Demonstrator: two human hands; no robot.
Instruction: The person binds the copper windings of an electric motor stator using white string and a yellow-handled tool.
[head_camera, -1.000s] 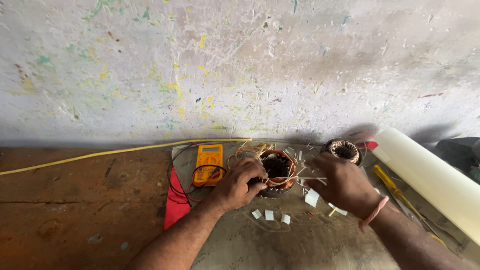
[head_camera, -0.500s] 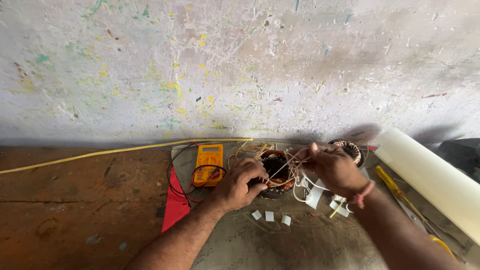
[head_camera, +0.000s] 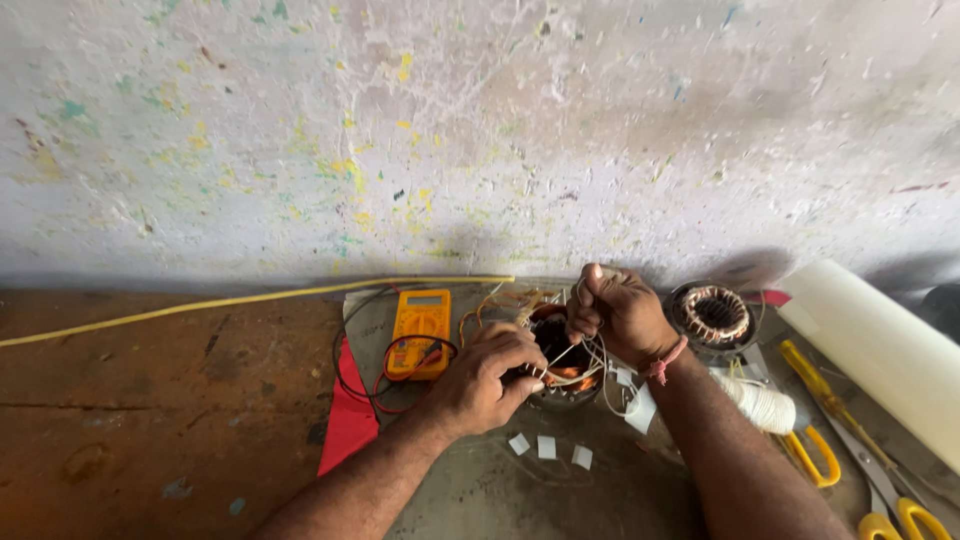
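A round motor stator with copper windings (head_camera: 560, 362) sits on the bench between my hands. My left hand (head_camera: 485, 378) grips its near left rim. My right hand (head_camera: 620, 312) is fisted above its far right side, pulling a bunch of thin white threads (head_camera: 590, 352) up and away from the windings. A pink band circles my right wrist. Three small white paper pieces (head_camera: 546, 446) lie just in front of the stator.
A yellow multimeter (head_camera: 420, 330) with red and black leads lies left of the stator on a red cloth (head_camera: 348, 420). A second wound stator (head_camera: 712, 316), a white thread spool (head_camera: 762, 404), yellow-handled scissors (head_camera: 880, 500), a yellow screwdriver (head_camera: 812, 386) and a white roll (head_camera: 880, 345) lie right. A yellow cable (head_camera: 200, 305) runs along the wall.
My right hand rose from the bench right of the stator to above its far side, closing into a fist and drawing the white threads upward. My left hand stayed on the stator.
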